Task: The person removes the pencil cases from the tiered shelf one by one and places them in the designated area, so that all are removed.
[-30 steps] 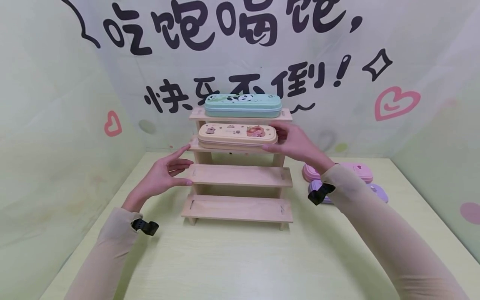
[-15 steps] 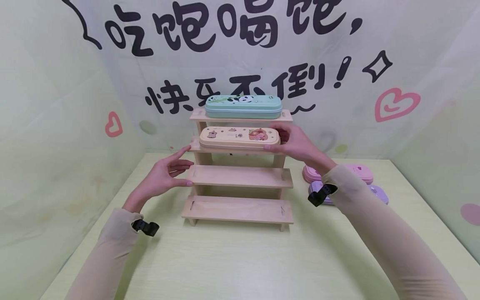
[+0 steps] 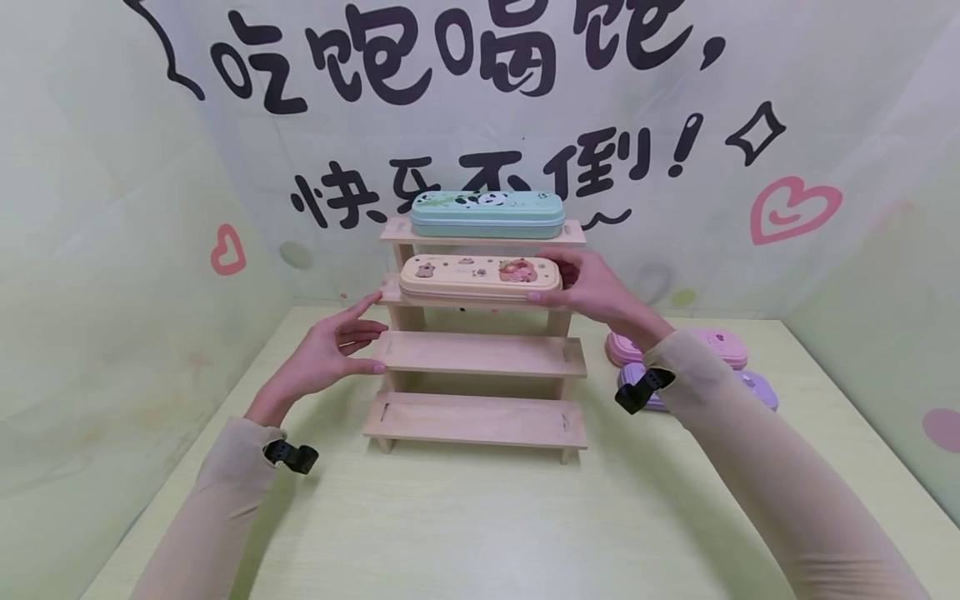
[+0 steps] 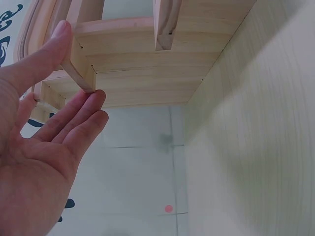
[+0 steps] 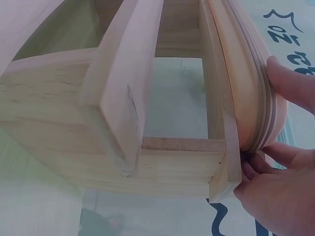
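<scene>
A cream pencil case (image 3: 480, 277) with a zip and a bear-and-fruit print lies on the second-highest shelf of a stepped wooden rack (image 3: 480, 421). At the case's right end my right hand (image 3: 588, 285) grips it, thumb on the front, other fingers partly hidden behind. In the right wrist view, the case (image 5: 248, 83) sits against the shelf board beside the right hand (image 5: 280, 187). My left hand (image 3: 318, 350) holds the rack's left side, with the thumb and fingertips of that hand (image 4: 44, 162) on opposite edges of a shelf end. A mint panda pencil case (image 3: 487, 215) lies on the top shelf.
Right of the rack, a pink pencil case (image 3: 720, 343) and a purple pencil case (image 3: 757, 388) lie on the pale table (image 3: 465, 533), partly behind the right forearm. A printed cloth backdrop (image 3: 660, 250) stands close behind the rack.
The cream pencil case has shifted slightly right and toward me on its shelf, mostly in the first half second. Both hands have stayed almost in place.
</scene>
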{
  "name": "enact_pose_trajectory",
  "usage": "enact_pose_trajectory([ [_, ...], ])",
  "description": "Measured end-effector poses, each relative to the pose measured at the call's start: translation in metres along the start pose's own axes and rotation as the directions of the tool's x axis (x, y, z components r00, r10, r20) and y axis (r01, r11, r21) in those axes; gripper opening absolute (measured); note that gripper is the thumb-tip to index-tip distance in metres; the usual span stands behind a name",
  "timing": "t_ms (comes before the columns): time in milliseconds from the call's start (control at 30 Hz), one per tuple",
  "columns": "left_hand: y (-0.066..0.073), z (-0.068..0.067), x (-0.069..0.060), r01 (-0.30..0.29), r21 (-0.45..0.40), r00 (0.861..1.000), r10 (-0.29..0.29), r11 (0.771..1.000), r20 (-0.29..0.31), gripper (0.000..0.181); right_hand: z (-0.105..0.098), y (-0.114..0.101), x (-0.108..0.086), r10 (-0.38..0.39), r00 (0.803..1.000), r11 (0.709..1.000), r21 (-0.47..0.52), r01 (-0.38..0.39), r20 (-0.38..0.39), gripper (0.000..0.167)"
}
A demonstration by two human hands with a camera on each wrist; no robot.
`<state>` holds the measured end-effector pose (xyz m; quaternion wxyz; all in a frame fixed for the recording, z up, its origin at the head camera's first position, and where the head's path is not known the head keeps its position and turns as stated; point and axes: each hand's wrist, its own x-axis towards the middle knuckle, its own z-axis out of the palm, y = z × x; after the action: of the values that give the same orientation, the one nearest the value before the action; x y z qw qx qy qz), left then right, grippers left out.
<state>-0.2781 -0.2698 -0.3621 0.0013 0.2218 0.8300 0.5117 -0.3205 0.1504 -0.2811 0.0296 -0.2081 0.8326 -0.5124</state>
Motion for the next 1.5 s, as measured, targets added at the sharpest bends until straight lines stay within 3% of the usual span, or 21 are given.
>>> enact_pose_trajectory([
  [300,0.002,0.001,0.001,0.009,-0.003,1.0,-0.009,1.0,-0.002,0.109,-0.002,0.001,-0.001,0.003,1.0,1.0,-0.009,-0.003,0.023,0.068],
  [533,0.002,0.001,0.001,0.008,-0.013,1.0,-0.008,1.0,0.0,0.109,-0.001,0.002,-0.004,0.015,1.0,0.999,0.051,-0.016,0.02,0.069],
  [1000,0.0,0.003,0.001,0.023,0.007,1.0,-0.023,1.0,-0.001,0.109,0.002,0.005,-0.017,0.045,0.998,0.992,0.121,-0.039,-0.051,0.071],
  [1500,0.001,0.0,0.001,0.02,0.021,1.0,-0.02,1.0,-0.007,0.11,-0.004,0.008,-0.043,-0.035,0.996,0.99,0.135,0.045,-0.078,0.069],
])
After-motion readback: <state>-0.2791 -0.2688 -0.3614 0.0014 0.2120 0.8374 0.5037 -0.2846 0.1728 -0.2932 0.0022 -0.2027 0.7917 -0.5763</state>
